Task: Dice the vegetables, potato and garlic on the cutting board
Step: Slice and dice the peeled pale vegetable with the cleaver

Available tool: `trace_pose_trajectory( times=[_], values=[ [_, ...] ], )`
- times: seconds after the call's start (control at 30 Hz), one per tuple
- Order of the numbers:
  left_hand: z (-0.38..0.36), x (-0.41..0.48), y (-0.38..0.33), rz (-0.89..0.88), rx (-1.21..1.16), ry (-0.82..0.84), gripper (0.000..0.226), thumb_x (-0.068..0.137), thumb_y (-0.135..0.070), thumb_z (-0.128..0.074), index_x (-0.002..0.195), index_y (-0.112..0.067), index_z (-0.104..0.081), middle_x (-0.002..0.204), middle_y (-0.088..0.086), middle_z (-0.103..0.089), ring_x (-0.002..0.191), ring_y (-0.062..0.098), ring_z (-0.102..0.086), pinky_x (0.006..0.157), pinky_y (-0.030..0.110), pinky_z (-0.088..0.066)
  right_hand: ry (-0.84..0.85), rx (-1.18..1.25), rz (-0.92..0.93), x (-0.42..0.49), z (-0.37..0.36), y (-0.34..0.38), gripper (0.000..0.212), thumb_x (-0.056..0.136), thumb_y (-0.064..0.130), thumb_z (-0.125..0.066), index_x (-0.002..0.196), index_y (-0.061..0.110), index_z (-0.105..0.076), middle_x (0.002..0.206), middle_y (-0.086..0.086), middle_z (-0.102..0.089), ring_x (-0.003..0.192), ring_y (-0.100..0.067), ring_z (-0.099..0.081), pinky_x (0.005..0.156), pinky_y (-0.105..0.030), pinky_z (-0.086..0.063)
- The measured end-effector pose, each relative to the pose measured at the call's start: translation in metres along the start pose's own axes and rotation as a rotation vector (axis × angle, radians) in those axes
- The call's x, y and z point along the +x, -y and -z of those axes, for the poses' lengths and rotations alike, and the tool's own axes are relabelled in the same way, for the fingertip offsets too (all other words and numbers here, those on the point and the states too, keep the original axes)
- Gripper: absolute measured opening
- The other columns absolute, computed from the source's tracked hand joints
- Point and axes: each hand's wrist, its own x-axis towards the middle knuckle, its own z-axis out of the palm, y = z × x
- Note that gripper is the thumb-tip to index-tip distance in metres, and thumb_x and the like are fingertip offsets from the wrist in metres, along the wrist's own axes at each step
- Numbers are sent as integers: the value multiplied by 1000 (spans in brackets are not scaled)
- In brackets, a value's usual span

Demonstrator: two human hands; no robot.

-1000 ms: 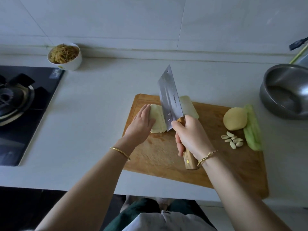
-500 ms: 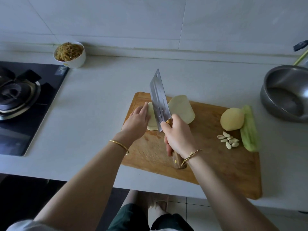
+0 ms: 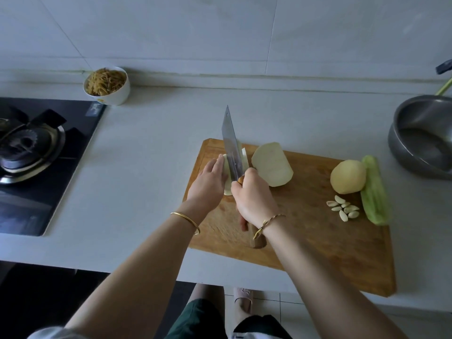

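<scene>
— Up by the far left corner of the cutting board [image 3: 318, 241], what was actually getting cut? Couldn't make it out.

— lol fair. It was a pale vegetable slab [image 3: 227, 188] lying flat there. The left hand [image 3: 208, 182] lay on top of it, fingers straight and held together, pressing it down. The right hand [image 3: 254, 199] was wrapped round the wooden handle of a cleaver [image 3: 231, 148]. The blade stood on its edge in the slab, tip pointing out past the board's far edge. Bits of the slab showed on both sides of the blade.

— And the rest of the veg?

— A second pale piece [image 3: 272, 167] sat just right of the cleaver, near the far edge. Toward the right edge was a peeled potato [image 3: 348, 176], right up against a long green vegetable [image 3: 375, 192] lying along that edge. Couldn't tell what kind. The garlic cloves [image 3: 343, 209], peeled, were in a loose little pile just on the near side of the potato, beside the green one. None of those looked cut.

— Anything off the board?

— The board sat at the near edge of the counter [image 3: 146, 167]. A steel bowl [image 3: 420, 143] was at the counter's right edge. A white bowl [image 3: 107, 86] of brownish shreds stood at the far edge by the wall, and a gas hob [image 3: 36, 155] was set into the left end. Gold bangle [image 3: 186, 221] on the left wrist, cord bracelet [image 3: 266, 222] on the right.
</scene>
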Motion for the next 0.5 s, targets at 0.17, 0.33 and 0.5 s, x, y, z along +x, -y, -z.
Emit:
trace_pose_trajectory(
  times=[0.17, 0.33, 0.5],
  values=[
    [-6, 1, 4, -11, 40, -51, 55, 103, -25, -33, 153, -18, -10, 155, 1, -24, 135, 24, -37, 100, 32, -41, 86, -24, -37, -9, 8, -1, 15, 99, 18, -35, 86, 11, -37, 65, -16, -56, 25, -19, -48, 33, -26, -40],
    [-9, 2, 8, -25, 24, -48, 56, 102, -22, -35, 152, -20, -11, 155, 0, -23, 134, 25, -37, 99, 35, -42, 100, -1, -103, 12, -8, -8, 14, 98, 18, -37, 88, 8, -39, 64, -12, -52, 26, -19, -46, 33, -23, -37],
    [-8, 4, 10, -56, 31, -48, 55, 102, -23, -35, 152, -19, -10, 155, 2, -23, 135, 26, -35, 103, 35, -39, 39, 30, -189, 14, -29, -18, 19, 100, 27, -40, 95, 9, -42, 72, -11, -56, 26, -13, -47, 30, -22, -36]
  ],
)
